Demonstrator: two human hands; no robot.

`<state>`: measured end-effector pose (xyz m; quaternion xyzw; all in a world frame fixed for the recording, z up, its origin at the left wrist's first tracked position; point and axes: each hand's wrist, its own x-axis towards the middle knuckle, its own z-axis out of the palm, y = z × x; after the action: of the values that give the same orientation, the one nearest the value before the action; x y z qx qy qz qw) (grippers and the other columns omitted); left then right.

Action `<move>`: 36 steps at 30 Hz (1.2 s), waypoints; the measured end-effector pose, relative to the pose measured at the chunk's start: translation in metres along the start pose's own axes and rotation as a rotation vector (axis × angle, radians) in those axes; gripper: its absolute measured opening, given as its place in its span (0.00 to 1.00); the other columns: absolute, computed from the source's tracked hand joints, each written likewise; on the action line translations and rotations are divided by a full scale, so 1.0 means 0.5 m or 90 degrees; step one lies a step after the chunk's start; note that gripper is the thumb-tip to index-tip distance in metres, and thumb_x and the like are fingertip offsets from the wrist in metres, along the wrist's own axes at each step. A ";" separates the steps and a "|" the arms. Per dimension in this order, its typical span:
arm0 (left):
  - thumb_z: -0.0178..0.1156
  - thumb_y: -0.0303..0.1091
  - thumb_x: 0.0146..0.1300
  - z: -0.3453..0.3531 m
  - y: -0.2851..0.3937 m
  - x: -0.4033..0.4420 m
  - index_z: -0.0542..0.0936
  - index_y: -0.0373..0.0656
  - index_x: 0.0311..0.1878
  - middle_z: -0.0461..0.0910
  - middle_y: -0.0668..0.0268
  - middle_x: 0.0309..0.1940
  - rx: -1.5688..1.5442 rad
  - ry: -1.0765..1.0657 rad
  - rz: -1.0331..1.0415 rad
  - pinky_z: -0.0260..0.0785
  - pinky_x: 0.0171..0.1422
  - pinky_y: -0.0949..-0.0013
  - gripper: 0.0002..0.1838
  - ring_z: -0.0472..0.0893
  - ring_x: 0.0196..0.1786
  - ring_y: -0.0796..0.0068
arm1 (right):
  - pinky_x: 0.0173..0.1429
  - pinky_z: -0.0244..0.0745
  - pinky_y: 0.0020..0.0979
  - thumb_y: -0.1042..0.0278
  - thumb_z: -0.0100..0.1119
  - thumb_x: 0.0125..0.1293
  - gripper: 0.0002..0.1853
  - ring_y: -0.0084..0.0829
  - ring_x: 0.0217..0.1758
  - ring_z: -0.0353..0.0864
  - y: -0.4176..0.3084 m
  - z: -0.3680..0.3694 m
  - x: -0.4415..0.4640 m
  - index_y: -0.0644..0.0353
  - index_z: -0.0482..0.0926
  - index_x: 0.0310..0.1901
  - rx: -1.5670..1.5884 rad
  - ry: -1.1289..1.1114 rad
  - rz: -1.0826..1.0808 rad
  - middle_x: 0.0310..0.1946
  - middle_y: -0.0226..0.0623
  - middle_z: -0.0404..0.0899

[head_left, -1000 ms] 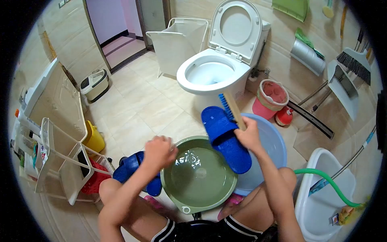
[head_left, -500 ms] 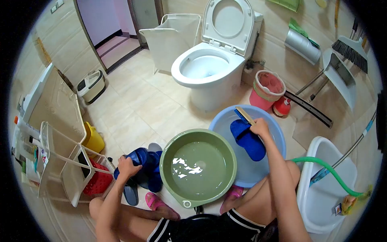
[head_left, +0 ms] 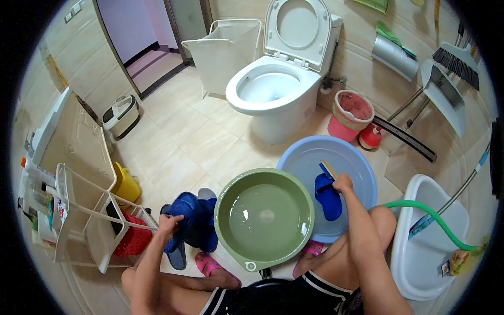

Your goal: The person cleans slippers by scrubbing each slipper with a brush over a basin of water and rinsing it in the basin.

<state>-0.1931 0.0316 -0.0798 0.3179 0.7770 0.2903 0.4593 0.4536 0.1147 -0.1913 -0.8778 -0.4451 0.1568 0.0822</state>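
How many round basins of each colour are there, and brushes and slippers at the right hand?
Green round plastic basin: 1
Blue round plastic basin: 1
Wooden-backed brush with blue bristles: 1
Blue slipper at the right hand: 1
Total: 4

They wear striped black shorts [head_left: 302,296] and pink sandals [head_left: 209,264].

A tiled home bathroom, shown by the toilet [head_left: 275,86], wash basins [head_left: 231,181] and laundry hamper [head_left: 220,58].

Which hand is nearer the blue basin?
Right. The right hand is over the blue basin; the left hand is beyond the green basin, at the dark blue slippers.
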 end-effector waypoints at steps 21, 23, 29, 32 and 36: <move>0.67 0.29 0.54 0.206 0.178 -0.232 0.72 0.42 0.35 0.64 0.76 0.22 -0.249 -0.262 0.133 0.58 0.29 0.77 0.12 0.65 0.24 0.83 | 0.43 0.74 0.39 0.66 0.62 0.49 0.14 0.42 0.38 0.82 -0.301 -0.351 -0.174 0.64 0.81 0.38 0.182 -0.011 -0.428 0.33 0.51 0.81; 0.66 0.27 0.54 0.236 0.175 -0.245 0.73 0.37 0.38 0.74 0.70 0.27 -0.245 -0.286 0.126 0.63 0.32 0.77 0.12 0.72 0.27 0.82 | 0.42 0.73 0.35 0.63 0.65 0.51 0.16 0.37 0.34 0.80 -0.330 -0.338 -0.224 0.63 0.80 0.39 0.270 -0.108 -0.549 0.32 0.47 0.81; 0.62 0.23 0.56 0.278 0.170 -0.238 0.72 0.33 0.43 0.80 0.63 0.35 -0.192 -0.270 0.148 0.70 0.42 0.74 0.13 0.79 0.36 0.78 | 0.35 0.68 0.29 0.55 0.67 0.56 0.24 0.25 0.28 0.71 -0.396 -0.264 -0.368 0.59 0.68 0.46 0.287 -0.339 -0.657 0.23 0.38 0.73; 0.63 0.23 0.55 0.278 0.182 -0.232 0.72 0.33 0.42 0.80 0.64 0.34 -0.206 -0.294 0.139 0.70 0.38 0.76 0.12 0.79 0.33 0.78 | 0.40 0.70 0.37 0.60 0.59 0.62 0.25 0.41 0.32 0.76 -0.398 -0.224 -0.412 0.59 0.65 0.57 0.288 -0.269 -0.745 0.29 0.48 0.75; 0.62 0.22 0.55 0.282 0.181 -0.212 0.74 0.32 0.44 0.82 0.61 0.38 -0.241 -0.311 0.167 0.71 0.40 0.76 0.13 0.80 0.37 0.78 | 0.45 0.71 0.45 0.63 0.51 0.66 0.27 0.53 0.38 0.77 -0.397 -0.215 -0.484 0.52 0.61 0.67 0.212 -0.316 -0.765 0.33 0.55 0.76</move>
<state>-0.0059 0.0302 -0.0141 0.3841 0.5285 0.4013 0.6420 0.2069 0.0362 0.0145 -0.3910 -0.8320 0.3475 0.1847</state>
